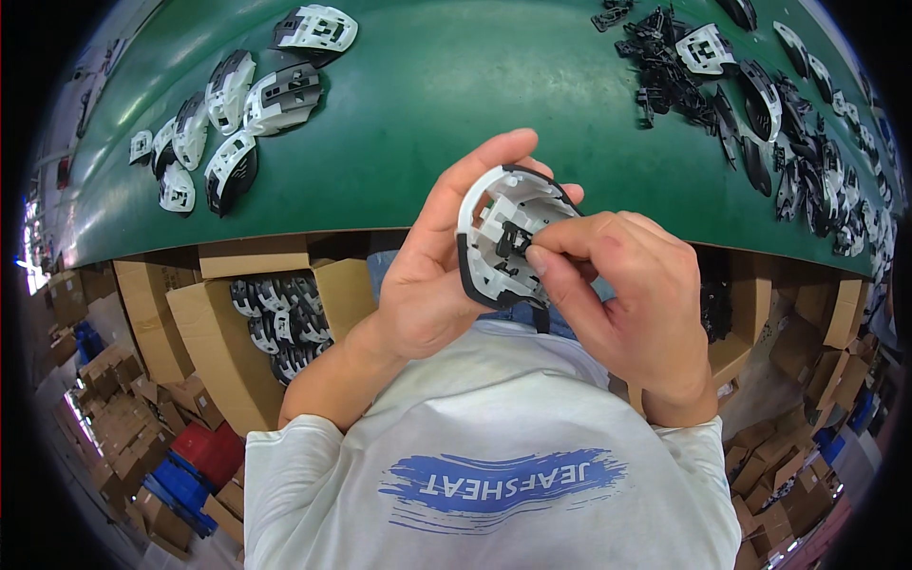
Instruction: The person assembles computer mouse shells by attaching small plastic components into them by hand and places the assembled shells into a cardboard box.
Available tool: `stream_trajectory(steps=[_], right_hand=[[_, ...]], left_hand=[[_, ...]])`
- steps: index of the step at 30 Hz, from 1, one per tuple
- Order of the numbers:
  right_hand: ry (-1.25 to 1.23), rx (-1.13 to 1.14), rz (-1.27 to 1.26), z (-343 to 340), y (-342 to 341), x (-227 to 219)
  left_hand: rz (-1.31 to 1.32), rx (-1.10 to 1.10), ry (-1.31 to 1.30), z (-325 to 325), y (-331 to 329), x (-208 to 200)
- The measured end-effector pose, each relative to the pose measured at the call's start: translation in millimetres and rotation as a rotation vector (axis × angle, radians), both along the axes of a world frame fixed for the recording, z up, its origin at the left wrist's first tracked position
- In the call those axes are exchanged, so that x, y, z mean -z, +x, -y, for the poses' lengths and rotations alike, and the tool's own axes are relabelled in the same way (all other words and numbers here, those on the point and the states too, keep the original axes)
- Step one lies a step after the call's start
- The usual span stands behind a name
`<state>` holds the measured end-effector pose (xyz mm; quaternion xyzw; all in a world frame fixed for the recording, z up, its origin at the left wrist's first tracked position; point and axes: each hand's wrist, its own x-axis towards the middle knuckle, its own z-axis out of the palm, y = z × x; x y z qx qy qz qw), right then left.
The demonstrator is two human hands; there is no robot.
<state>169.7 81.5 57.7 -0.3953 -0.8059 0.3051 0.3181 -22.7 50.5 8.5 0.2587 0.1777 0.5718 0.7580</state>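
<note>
In front of my torso, my left hand (423, 294) wraps around a curved white-and-black plastic shell (490, 226), which looks like a computer mouse cover. The hollow inner side of the shell faces up, showing white ribs and posts. Thumb and forefinger of my right hand (635, 280) pinch a small black plastic part (514, 238) inside it. That part touches the shell's middle; whether it is seated there I cannot tell.
On the green table (456, 114), several similar shells (283, 99) lie at the left. Small black parts (657, 71) are heaped at the right beside more shells (760, 103). Below the table edge stand a cardboard box (220, 356) of shells and another box (752, 309) at the right.
</note>
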Motion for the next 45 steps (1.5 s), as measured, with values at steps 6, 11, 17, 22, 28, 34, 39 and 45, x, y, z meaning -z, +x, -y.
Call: stream_trajectory(steps=[6,11,17,22,28,34,39,45], right_hand=[[0.037,-0.089,0.153,-2,4,0],[-0.073,0.1,-0.097,4,6,8],[-0.586,0.105,-0.507,-9,18,19],[-0.186,-0.068,-0.242,-26,16,11],[-0.248,-0.105,-0.237,-14,4,27],[-0.524,0.09,-0.518,28,-14,53],[-0.361,0.107,-0.309,32,-17,73],[-0.429,0.11,-0.341,43,-19,78]], left_hand=[[-0.326,-0.049,0.242,2,-6,11],[-0.149,-0.267,0.327,9,11,9],[-0.241,-0.188,0.242,31,18,4],[-0.348,-0.033,-0.21,35,1,-15],[-0.624,-0.039,-0.342,27,6,-16],[-0.753,-0.175,-0.221,30,13,9],[-0.96,-0.206,-0.082,29,12,23],[-1.018,-0.281,-0.027,33,17,30]])
